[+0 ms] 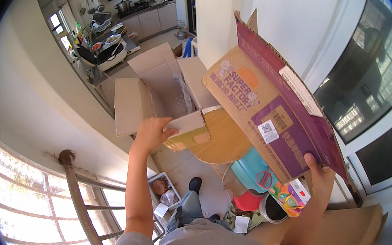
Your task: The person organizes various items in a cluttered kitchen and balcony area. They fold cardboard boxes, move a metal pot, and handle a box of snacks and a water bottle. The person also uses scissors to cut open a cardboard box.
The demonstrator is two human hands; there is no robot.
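My left hand (151, 132) grips the near flap of an open cardboard box (169, 93), thumb on top. Its flaps are spread outward, and clear plastic wrap (183, 91) lies inside. On the right, my right hand (317, 172) holds a brown and purple printed cardboard carton (251, 94) by its lower corner, with the thumb on the printed face. The carton is tilted, its purple flap raised, and it bears writing, a barcode and a white sticker. Between the two boxes shows a round wooden top (219, 138), partly covered by the open box.
Below the carton are a turquoise container (246, 169), red-handled scissors (264, 180), a red basin (248, 201), a black-topped bucket (274, 208) and a colourful box (291, 198). A white tray (174, 183) stands by my feet. A metal railing (77, 194) runs left; a glazed door (367, 66) is right.
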